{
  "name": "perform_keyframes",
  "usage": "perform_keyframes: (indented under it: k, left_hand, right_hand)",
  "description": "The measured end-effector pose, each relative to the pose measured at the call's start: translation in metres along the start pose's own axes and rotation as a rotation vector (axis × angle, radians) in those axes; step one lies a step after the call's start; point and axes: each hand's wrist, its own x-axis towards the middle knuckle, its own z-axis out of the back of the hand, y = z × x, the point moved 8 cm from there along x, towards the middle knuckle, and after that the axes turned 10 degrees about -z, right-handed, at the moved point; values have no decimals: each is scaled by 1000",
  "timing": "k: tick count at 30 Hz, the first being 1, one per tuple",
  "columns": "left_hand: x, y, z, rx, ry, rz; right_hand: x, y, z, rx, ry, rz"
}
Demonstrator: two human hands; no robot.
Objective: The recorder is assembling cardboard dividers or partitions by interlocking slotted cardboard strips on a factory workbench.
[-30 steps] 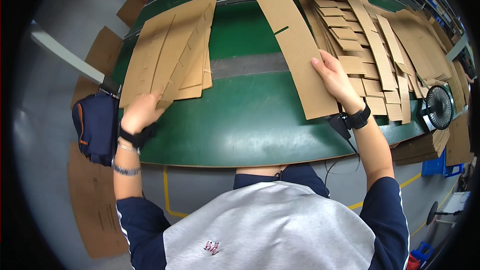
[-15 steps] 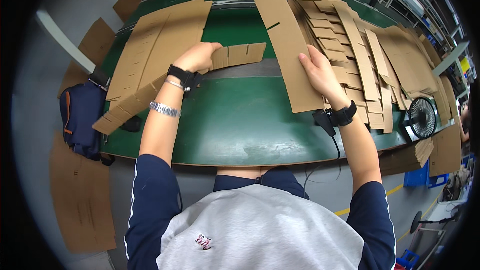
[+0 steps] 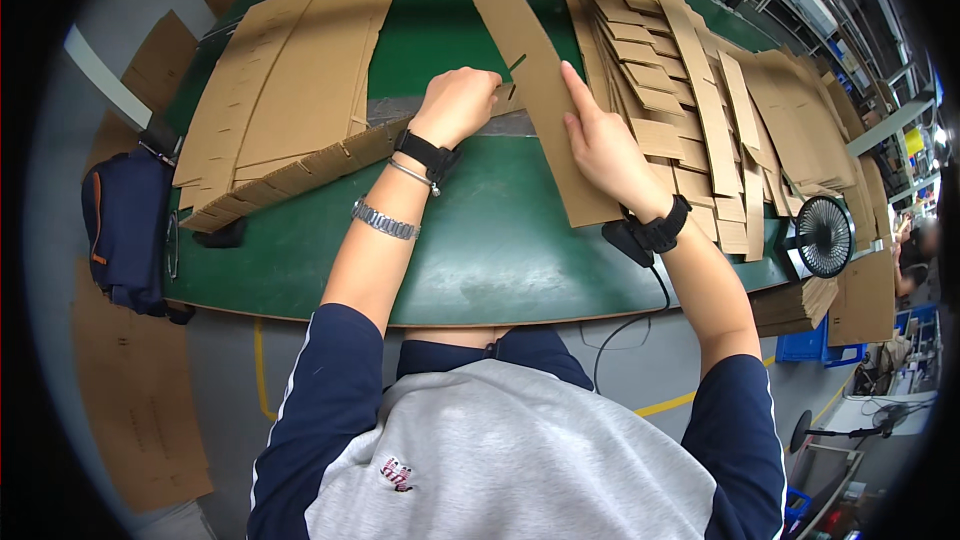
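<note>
My left hand (image 3: 458,108) is closed on a long cardboard divider strip (image 3: 330,162) with several slots along it, near its right end. The strip stands on edge and slants down left across the green table. In my right hand (image 3: 612,155) is a wider cardboard divider strip (image 3: 548,105), tilted, with one dark slot in its left edge. My index finger lies stretched along its face, and the fingers behind it are hidden. The long strip's right end comes close to the wide strip beside that slot; whether they touch I cannot tell.
Slotted cardboard sheets (image 3: 300,70) lie stacked at the left of the green table (image 3: 480,240). Overlapping cardboard pieces (image 3: 665,70) are heaped at the right. A small black fan (image 3: 825,237) stands at the right edge. A dark blue bag (image 3: 125,230) hangs by the left edge.
My left hand has moved right with the long strip, bringing its end up to the wide strip. The wide strip has turned more edge-on and shifted slightly left.
</note>
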Motion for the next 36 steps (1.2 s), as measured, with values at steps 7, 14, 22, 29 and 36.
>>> perform_keyframes:
  k: [7,14,22,29,36]
  left_hand:
    - [-3,4,0,-23,-78,31]
    - [-3,-3,0,-80,-44,-14]
    - [-2,-4,-2,-80,-23,-9]
    - [-4,-9,4,-39,-67,-57]
    - [12,-42,1,48,-5,-43]
  right_hand:
    - [-3,16,7,-103,83,28]
    - [-2,14,-11,-240,227,9]
    - [0,15,-36,-397,325,56]
    - [15,-17,-42,-184,455,80]
    - [42,-301,234,-341,-416,-384]
